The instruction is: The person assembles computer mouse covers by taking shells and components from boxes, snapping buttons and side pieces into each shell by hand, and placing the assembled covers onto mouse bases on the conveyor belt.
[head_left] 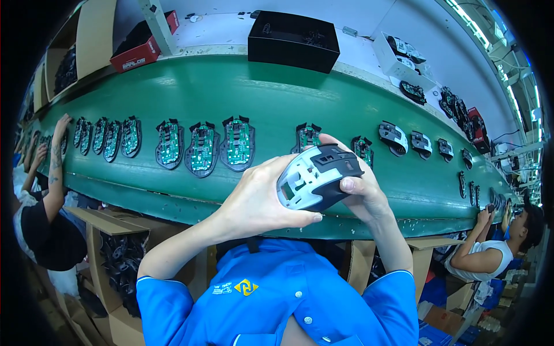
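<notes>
A computer mouse (318, 177), its shell part white and part black, is held above the near edge of the green belt. My left hand (261, 193) wraps its white end, with the thumb along the lower side. My right hand (365, 193) grips the black end, the thumb pressed on its side. Behind the held mouse lie an opened mouse base with a green circuit board (308, 134) and another such base (362, 149), both partly hidden by my hands.
Several open mouse bases with circuit boards (237, 144) lie along the green belt (231, 86) to the left. White-and-black mice (393, 137) sit to the right. A black box (293, 43) stands on the back ledge. Co-workers sit left (49, 225) and right (490, 254); cardboard boxes (104, 222) stand below the belt.
</notes>
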`<action>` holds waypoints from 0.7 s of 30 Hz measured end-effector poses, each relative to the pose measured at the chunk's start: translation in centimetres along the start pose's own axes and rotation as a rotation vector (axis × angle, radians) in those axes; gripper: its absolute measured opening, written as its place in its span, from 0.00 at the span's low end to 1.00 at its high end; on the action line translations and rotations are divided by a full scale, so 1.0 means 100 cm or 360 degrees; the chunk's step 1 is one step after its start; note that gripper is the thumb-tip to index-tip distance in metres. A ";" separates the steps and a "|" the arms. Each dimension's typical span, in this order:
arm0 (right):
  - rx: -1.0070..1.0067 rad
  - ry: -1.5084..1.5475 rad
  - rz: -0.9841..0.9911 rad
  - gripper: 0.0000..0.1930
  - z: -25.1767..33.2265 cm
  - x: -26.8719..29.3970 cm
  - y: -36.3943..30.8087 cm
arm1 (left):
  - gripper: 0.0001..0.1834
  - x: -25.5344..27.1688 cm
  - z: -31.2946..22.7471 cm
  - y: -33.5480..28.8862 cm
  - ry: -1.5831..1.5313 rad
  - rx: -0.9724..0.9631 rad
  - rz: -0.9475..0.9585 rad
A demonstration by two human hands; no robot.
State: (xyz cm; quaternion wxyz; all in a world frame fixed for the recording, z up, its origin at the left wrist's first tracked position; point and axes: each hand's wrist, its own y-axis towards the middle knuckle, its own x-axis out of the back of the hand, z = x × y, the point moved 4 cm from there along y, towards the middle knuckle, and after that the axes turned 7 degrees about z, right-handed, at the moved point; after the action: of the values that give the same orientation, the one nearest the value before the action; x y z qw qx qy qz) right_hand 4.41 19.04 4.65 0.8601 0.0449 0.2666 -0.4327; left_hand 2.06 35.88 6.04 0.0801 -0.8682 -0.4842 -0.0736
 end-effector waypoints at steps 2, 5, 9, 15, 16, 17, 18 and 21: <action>0.0067 0.0142 0.0025 0.47 -0.002 -0.011 0.000 | 0.40 -0.001 0.000 0.000 0.0104 -0.0117 -0.0088; 0.0101 0.0001 -0.0107 0.52 -0.003 -0.020 -0.002 | 0.40 -0.003 -0.003 -0.003 0.0201 -0.0272 -0.0184; 0.0228 -0.0093 -0.0059 0.53 -0.005 -0.019 0.001 | 0.43 -0.005 -0.007 -0.007 0.0275 -0.0396 -0.0248; 0.0369 -0.0181 -0.0007 0.53 -0.008 -0.018 0.003 | 0.44 -0.007 -0.008 -0.011 0.0322 -0.0456 -0.0319; 0.0344 -0.0184 -0.0027 0.53 -0.008 -0.018 0.003 | 0.44 -0.007 -0.008 -0.011 0.0330 -0.0450 -0.0325; 0.0318 -0.0186 -0.0047 0.53 -0.008 -0.017 0.003 | 0.44 -0.008 -0.006 -0.011 0.0338 -0.0443 -0.0332; 0.0317 -0.0185 -0.0046 0.53 -0.008 -0.017 0.003 | 0.44 -0.008 -0.005 -0.011 0.0338 -0.0442 -0.0333; 0.0388 -0.0307 -0.0061 0.51 -0.007 -0.016 0.001 | 0.44 -0.007 -0.002 -0.011 0.0296 -0.0444 -0.0328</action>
State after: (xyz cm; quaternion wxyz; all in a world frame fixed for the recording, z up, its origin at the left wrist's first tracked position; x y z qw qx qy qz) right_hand 3.40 20.50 4.84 0.8614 0.1020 0.1292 -0.4806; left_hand 0.80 35.83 6.14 -0.0044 -0.8061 -0.5462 -0.2277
